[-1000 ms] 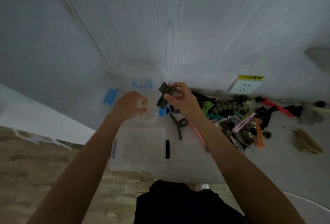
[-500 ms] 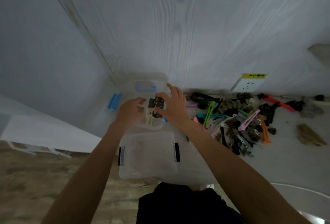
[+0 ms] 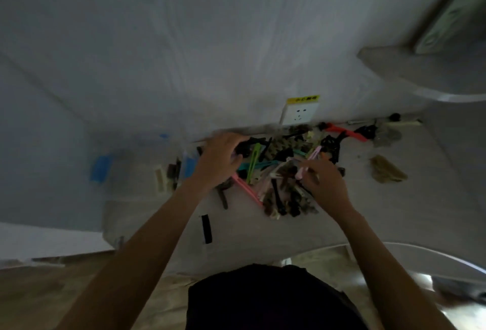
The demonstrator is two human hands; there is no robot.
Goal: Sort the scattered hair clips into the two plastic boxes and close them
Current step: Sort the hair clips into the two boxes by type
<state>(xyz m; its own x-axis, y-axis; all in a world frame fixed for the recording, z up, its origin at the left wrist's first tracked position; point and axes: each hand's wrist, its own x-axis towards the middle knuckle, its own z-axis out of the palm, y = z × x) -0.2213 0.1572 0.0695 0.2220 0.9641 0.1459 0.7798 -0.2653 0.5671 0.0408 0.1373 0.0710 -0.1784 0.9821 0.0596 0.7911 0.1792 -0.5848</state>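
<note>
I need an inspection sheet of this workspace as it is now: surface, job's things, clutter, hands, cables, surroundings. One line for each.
Surface: pale grey table, dimly lit, frame blurred.
Job's things: pile of hair clips scattered by the wall; two clear plastic boxes, far box holding a few clips, near box with a black latch.
Clutter: brownish clip and orange clip lying apart at the right.
Hands: left hand grips a dark clip at the pile's left edge; right hand pinches a pink clip.
Cables: nothing seen.
Surroundings: white wall socket with a yellow label; wood-look floor below.
</note>
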